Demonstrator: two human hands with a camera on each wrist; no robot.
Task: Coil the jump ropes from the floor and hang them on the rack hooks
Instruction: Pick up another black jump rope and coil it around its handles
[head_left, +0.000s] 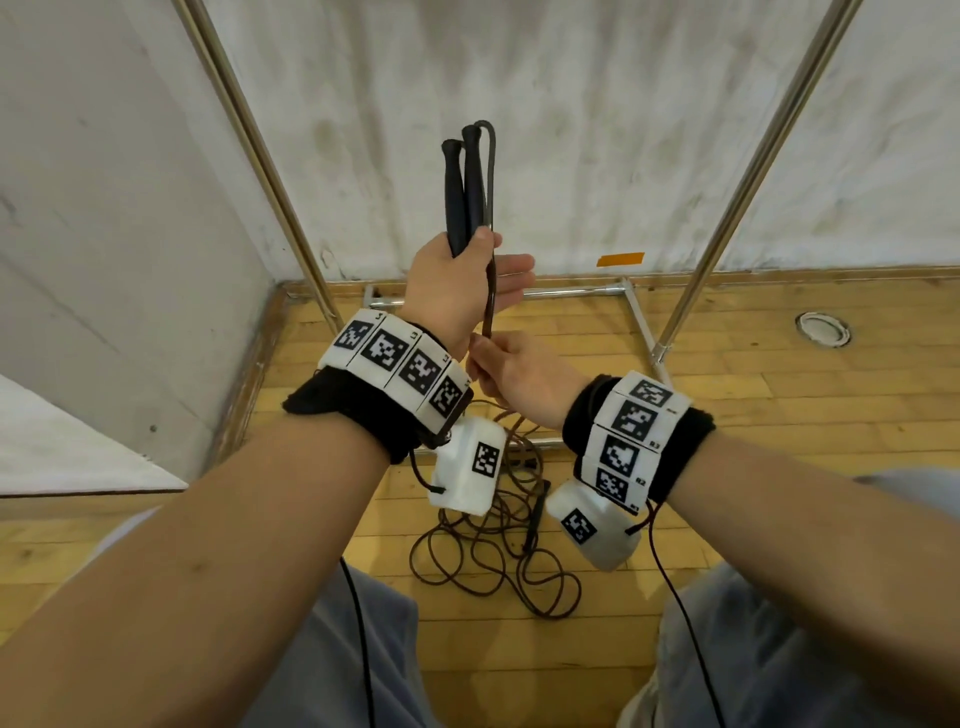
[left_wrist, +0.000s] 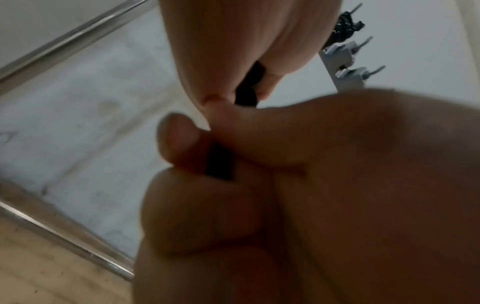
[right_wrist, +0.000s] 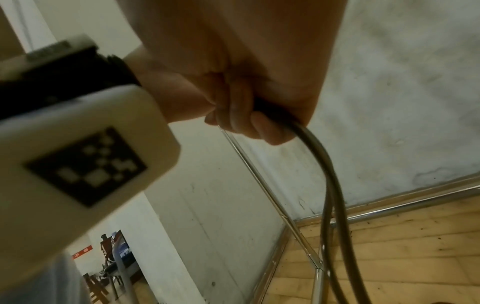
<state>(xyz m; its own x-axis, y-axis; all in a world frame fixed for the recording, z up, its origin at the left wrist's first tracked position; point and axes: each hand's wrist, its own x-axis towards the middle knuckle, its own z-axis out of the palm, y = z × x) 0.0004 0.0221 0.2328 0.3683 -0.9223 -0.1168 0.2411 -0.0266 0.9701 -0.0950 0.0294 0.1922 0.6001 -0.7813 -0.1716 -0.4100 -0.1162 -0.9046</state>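
Two black handles (head_left: 464, 192) stand upright in the left hand (head_left: 452, 291), thumb clamped — anchoring the coil — while the right hand (head_left: 514, 374) pinches the cord (head_left: 488, 306) trailing to the floor (head_left: 779, 415).

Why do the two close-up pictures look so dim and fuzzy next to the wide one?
Head view: evenly lit and sharp, though the rack poles splay outwards with wide-angle distortion. Left wrist view: the right hand fills the frame, dark and out of focus. Right wrist view: the rope is soft, the lighting dim.
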